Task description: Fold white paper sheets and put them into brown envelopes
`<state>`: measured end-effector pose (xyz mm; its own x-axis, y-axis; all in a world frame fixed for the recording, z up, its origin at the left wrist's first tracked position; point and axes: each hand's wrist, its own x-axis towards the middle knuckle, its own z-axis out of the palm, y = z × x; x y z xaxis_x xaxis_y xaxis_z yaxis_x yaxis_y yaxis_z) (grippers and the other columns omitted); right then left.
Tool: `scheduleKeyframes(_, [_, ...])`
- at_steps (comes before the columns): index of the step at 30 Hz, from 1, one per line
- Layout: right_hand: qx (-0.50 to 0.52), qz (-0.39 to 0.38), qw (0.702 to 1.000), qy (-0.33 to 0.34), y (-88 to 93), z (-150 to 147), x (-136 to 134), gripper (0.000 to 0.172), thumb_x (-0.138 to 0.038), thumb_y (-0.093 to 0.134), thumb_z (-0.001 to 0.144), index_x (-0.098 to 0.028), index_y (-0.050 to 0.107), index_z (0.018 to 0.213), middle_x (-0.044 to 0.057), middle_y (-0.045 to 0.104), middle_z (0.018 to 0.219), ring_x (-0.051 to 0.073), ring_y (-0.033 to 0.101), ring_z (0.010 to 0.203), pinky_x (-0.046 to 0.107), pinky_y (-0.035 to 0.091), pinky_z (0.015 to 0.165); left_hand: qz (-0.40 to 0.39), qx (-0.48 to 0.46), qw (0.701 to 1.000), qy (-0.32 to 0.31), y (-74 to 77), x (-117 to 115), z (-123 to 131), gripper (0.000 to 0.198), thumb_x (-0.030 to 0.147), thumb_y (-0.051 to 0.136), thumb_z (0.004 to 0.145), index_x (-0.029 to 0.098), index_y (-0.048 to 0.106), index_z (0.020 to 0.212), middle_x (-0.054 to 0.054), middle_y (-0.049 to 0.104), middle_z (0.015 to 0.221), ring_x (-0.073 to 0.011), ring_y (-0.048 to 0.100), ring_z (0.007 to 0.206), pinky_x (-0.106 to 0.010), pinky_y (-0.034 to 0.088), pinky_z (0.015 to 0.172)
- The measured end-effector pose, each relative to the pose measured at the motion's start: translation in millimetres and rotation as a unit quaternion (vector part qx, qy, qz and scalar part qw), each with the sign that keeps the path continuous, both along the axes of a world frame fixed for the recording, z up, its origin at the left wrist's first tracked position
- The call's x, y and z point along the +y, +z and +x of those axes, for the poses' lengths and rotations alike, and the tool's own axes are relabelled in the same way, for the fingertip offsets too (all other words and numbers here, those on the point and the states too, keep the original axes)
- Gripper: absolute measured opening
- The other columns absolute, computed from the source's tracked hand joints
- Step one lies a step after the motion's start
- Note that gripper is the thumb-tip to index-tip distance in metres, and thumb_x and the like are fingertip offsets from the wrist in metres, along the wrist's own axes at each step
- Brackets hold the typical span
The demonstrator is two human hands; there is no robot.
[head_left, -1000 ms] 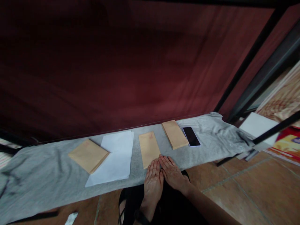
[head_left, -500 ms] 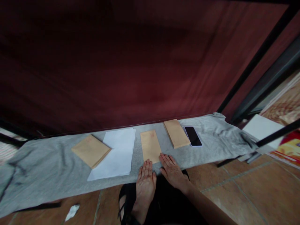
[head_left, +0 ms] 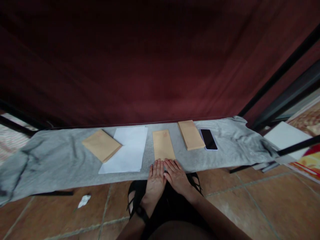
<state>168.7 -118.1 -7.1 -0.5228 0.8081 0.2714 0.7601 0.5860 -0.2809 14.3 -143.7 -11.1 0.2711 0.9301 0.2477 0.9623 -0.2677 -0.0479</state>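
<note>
A black band [head_left: 142,213] circles the left wrist, with a thicker dark part on it, too blurred to tell watch from bracelet. The forearms [head_left: 210,212] are bare, as are the fingers [head_left: 158,167], slim and tapering. The legwear [head_left: 166,208] is black, opening at the left knee, with thin dark cords [head_left: 129,204] hanging loose at both knees. Lower down, shadow hides details.

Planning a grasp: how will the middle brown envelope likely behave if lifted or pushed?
The middle brown envelope is probably light and bendy, since it looks like thin paper. Lying flat, it seems unlikely to roll or tip. A push might ruck up the grey cloth beneath, which is wrinkled elsewhere.
</note>
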Motion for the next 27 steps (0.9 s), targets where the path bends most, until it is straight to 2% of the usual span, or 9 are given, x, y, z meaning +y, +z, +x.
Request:
scheduleKeyframes(6, [-0.008,0.018,0.999,-0.032,-1.3,12.6,0.8,0.049,-0.027,0.041,0.104,-0.017,0.040,0.152,0.007,0.044,0.155,0.022,0.041,0.142,0.045,0.026,0.121,-0.027,0.004,1.000,-0.008,0.8,1.3,-2.9,0.065,0.024,0.042,0.095,0.007,0.025,0.156,-0.017,0.035,0.159,-0.0284,0.029,0.149,-0.049,0.026,0.122])
scheduleKeyframes(16, [-0.004,0.022,0.998,-0.056,0.2,28.7,-0.8,0.049,-0.029,0.039,0.105,-0.018,0.039,0.153,0.008,0.046,0.153,0.024,0.043,0.141,0.047,0.028,0.120,-0.032,-0.022,0.999,-0.011,-1.4,0.7,-4.3,0.067,0.031,0.047,0.096,0.007,0.026,0.155,-0.018,0.033,0.160,-0.0286,0.025,0.150,-0.048,0.026,0.123])
scheduleKeyframes(22, [-0.010,0.027,0.997,-0.075,-2.6,32.5,-2.4,0.050,-0.029,0.039,0.105,-0.017,0.036,0.154,0.008,0.045,0.154,0.025,0.041,0.142,0.047,0.026,0.120,-0.017,-0.050,0.999,-0.005,-0.1,-2.2,-9.7,0.066,0.035,0.046,0.098,0.003,0.031,0.153,-0.022,0.035,0.158,-0.0310,0.028,0.149,-0.047,0.031,0.120])
scheduleKeyframes(27, [-0.004,0.026,0.996,-0.084,-2.7,31.3,-3.3,0.050,-0.028,0.040,0.104,-0.017,0.037,0.153,0.009,0.045,0.154,0.025,0.041,0.142,0.048,0.026,0.120,-0.013,-0.069,0.998,0.006,2.2,-3.6,-15.5,0.060,0.036,0.044,0.099,0.003,0.040,0.148,-0.023,0.040,0.154,-0.0314,0.034,0.146,-0.047,0.033,0.119])
